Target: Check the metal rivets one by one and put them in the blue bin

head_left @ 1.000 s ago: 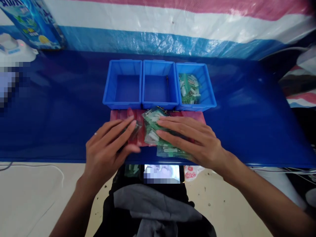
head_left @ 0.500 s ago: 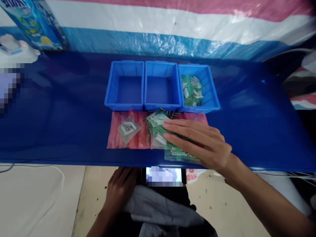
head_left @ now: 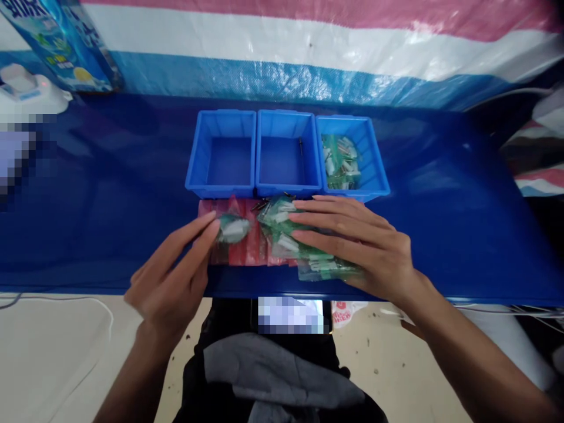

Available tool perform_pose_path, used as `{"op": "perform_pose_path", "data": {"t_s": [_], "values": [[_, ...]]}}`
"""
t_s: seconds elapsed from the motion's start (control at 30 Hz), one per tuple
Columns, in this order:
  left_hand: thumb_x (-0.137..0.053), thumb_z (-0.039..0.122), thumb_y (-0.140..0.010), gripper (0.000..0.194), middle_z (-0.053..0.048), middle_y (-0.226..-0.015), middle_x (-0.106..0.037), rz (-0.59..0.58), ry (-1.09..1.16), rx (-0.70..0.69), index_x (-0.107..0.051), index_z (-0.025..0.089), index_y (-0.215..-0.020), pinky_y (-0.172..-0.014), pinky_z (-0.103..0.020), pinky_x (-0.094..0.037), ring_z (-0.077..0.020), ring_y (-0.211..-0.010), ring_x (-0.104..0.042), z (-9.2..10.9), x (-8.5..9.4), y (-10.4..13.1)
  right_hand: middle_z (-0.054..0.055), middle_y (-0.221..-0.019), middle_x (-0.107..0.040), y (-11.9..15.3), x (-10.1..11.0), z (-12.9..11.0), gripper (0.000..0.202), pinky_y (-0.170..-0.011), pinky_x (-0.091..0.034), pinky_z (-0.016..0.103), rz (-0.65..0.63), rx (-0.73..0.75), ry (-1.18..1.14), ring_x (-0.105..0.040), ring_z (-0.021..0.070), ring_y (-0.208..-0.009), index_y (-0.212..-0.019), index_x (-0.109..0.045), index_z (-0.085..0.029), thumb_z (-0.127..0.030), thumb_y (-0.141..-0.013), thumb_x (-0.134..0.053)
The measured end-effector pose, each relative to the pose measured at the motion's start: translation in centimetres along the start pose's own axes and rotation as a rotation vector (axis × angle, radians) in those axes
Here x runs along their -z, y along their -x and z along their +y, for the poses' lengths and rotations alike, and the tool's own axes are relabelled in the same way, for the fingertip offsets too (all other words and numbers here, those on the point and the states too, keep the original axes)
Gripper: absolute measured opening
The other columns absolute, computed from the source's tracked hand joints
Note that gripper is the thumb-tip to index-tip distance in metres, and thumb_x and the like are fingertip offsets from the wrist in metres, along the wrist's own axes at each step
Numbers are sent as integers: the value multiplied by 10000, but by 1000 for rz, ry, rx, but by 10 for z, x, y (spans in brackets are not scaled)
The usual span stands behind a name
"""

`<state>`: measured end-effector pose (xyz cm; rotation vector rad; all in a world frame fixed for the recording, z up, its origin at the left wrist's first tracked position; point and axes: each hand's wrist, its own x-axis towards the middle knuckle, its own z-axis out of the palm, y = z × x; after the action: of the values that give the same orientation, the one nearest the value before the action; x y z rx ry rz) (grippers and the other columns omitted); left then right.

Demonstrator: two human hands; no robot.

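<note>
My left hand (head_left: 176, 264) pinches the edge of a small clear plastic bag (head_left: 234, 229) with white pieces inside, over the left part of the red plastic bags (head_left: 251, 252). To the right, my right hand (head_left: 356, 241) lies palm down with fingers stretched over a pile of small green-tinted bags (head_left: 286, 244) holding white pieces. Dark metal screws or pins (head_left: 261, 204) poke out behind that pile, partly hidden. More green-tinted bags (head_left: 341, 167) lie in the right blue bin (head_left: 381, 167).
The left blue bin (head_left: 191, 158) and middle blue bin (head_left: 288, 191) stand beside it; one thin dark metal piece (head_left: 301, 147) is in the middle one. A blue packet (head_left: 66, 53) and a white plug device (head_left: 30, 97) stand at the back left. A lit phone (head_left: 291, 314) rests below the table edge.
My left hand has come up from my lap onto the table and taken hold of the small clear bag, whose shape is now crumpled. My right hand has barely moved.
</note>
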<state>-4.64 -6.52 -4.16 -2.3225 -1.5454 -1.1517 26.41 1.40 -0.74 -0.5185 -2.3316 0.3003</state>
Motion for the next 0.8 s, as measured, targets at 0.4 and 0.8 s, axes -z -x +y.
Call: {"op": "perform_pose_path", "data": {"t_s": [0.4, 0.8], "values": [[-727, 6, -879, 600, -179, -1492, -653, -153, 121, -228, -629, 112, -1461, -1182, -520, -586, -339, -1407, -641, 20, -20, -41, 156, -1233, -780, 21, 29, 6, 599, -911, -659, 502, 53, -69, 168, -769, 324, -1158, -1516, -624, -173, -56, -940, -741], [-754, 39, -907, 422, -135, -1334, -747, -167, 179, -309, -711, 96, -1323, -1117, -434, -611, -281, -1287, -708, 13, -16, -77, 105, -1134, -750, 50, 52, 15, 449, -801, -610, 431, -141, -214, 368, -740, 277, -1019, -1366, -676, -220, -52, -950, -703]]}}
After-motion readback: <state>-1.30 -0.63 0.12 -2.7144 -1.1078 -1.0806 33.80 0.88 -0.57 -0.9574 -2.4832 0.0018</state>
